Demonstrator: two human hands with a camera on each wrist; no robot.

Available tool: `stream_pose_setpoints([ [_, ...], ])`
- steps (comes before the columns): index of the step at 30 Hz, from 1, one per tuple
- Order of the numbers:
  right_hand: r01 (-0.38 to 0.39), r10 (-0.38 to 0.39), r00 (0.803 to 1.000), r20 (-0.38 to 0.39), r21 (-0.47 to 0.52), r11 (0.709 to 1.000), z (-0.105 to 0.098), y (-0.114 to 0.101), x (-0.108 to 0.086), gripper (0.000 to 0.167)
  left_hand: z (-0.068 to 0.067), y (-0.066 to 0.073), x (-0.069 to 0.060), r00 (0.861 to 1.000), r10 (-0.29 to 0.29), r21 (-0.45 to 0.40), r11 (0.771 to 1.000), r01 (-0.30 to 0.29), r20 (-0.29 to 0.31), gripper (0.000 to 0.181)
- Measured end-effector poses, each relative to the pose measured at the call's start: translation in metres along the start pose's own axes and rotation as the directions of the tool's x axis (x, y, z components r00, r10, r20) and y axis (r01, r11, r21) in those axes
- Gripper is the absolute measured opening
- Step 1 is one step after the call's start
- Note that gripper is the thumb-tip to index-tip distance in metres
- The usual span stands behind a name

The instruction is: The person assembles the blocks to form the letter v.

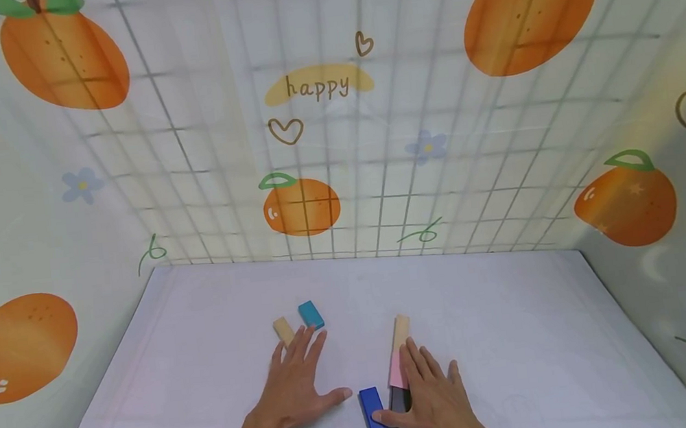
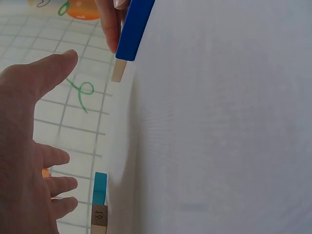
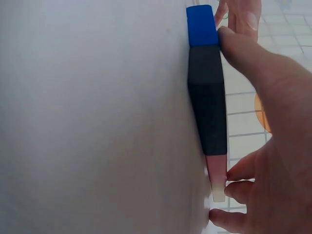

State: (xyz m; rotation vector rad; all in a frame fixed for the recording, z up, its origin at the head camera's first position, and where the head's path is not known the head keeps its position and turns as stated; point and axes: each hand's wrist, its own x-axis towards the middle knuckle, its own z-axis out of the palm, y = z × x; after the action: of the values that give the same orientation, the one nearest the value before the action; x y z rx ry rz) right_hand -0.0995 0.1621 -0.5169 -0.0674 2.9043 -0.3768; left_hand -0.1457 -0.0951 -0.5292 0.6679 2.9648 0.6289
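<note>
My left hand [image 1: 297, 384], fingers spread and thumb out, hovers or rests at the near side of a plain wooden block [image 1: 283, 330] and a teal block [image 1: 311, 315]; contact is unclear. A number is printed on the wooden block's end [image 2: 99, 214] in the left wrist view. On the right, a black block [image 1: 399, 399], a pink block [image 1: 397, 368] and another wooden block [image 1: 401, 329] lie end to end in a row. My right hand [image 1: 438, 398] lies along this row, its fingers fairly straight beside the pink block and its thumb on a blue block [image 1: 370, 408] left of the black one.
The white tabletop [image 1: 504, 336] spreads around the blocks. A cloth backdrop [image 1: 336, 146] printed with oranges and grid lines stands behind the table, with similar cloth at both sides.
</note>
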Motion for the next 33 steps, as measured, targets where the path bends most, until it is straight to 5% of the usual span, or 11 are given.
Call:
stream_pose_setpoints([
  [33, 0.067, -0.067, 0.998, -0.009, 0.08, 0.994, 0.003, 0.003, 0.0, 0.137, -0.002, -0.02, 0.01, 0.997, -0.013, 0.048, 0.999, 0.017, -0.079, 0.097],
])
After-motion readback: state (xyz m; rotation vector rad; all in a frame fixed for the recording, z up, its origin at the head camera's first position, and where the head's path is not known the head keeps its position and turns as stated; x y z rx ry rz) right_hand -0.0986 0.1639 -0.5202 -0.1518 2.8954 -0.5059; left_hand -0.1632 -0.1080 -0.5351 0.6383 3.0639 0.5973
